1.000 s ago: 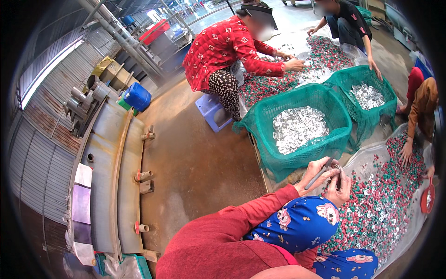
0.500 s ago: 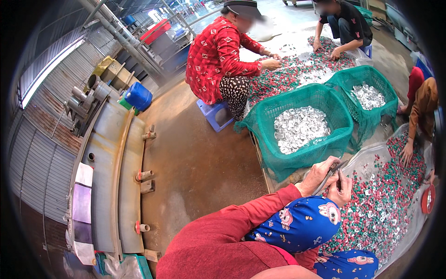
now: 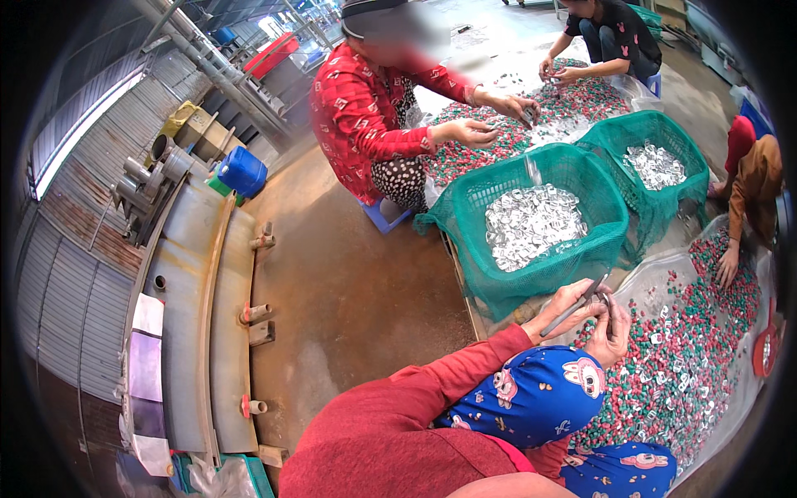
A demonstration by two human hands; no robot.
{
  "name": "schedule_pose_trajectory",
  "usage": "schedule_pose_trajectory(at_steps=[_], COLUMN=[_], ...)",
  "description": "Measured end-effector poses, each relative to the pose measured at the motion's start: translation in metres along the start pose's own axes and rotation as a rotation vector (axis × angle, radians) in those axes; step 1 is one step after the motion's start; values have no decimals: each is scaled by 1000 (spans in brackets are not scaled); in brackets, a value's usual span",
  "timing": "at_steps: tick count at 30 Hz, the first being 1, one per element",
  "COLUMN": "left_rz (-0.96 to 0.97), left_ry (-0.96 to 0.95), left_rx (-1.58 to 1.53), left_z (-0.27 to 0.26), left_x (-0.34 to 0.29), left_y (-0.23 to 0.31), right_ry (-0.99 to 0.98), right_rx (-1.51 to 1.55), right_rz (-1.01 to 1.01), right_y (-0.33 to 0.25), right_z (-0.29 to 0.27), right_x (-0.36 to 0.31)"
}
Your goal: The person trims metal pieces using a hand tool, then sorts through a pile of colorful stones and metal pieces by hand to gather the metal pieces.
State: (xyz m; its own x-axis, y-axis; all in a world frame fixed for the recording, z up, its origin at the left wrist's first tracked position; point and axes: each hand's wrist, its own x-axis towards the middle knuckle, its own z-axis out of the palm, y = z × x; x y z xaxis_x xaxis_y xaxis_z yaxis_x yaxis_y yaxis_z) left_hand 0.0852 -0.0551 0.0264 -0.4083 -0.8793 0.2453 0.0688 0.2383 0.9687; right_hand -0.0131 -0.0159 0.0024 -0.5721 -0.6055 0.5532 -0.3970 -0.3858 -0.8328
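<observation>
My left hand (image 3: 567, 309) is closed on a slim, dark grey metal tool (image 3: 574, 309), whose kind I cannot make out; it slants up between the fingers. Just beside it, my right hand (image 3: 610, 334) has its fingers pinched together, their tips close to the left fingers. Whatever lies in that pinch is too small and shaded to name. Below both hands spreads a heap of small red and green pieces (image 3: 639, 386) mixed with silvery metal tabs (image 3: 682, 383), on a pale sheet (image 3: 643, 286).
Beyond my hands stand two green net-lined baskets (image 3: 618, 220) (image 3: 706, 178) holding silvery tabs. A co-worker in a red patterned shirt (image 3: 353, 124) sits at another heap (image 3: 473, 162); one in black (image 3: 627, 41) sits farther back. Another person's hand (image 3: 728, 264) touches my heap's far side. A metal trough (image 3: 187, 332) stands left.
The metal tool has tilted and shifted slightly in my left hand. The red-shirted co-worker's hands have moved toward the near basket, where a blurred silvery piece now shows. The black-clad co-worker's hands have come together.
</observation>
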Motion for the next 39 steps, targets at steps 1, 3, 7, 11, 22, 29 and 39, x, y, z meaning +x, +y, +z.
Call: schedule_pose_trajectory(at_steps=[1,3,7,11,22,29,39], left_rz=[-2,-4,-251,-324,-216,6,-399], left_ry=[5,8,38,79,189,-91,-454], left_rx=[-18,4,-383,-497,-400,-74,737], left_z=[-1,-2,3,0,5,10,-20], left_x=[-1,2,3,-2,-13,-2,-20], left_y=[-1,-6,-22,-8,-7,-26,-101], right_ry=[-10,-44,-137,-222,-425,-152,608], right_rx=[109,124,7,-39,117,153,-31], right_rz=[118,171,39,62,-55,474,462], right_y=[-1,-9,-6,-1,-29,18,79], right_z=[2,1,-2,-3,-17,-35,-158], right_x=[-3,0,5,5,-11,-12,3])
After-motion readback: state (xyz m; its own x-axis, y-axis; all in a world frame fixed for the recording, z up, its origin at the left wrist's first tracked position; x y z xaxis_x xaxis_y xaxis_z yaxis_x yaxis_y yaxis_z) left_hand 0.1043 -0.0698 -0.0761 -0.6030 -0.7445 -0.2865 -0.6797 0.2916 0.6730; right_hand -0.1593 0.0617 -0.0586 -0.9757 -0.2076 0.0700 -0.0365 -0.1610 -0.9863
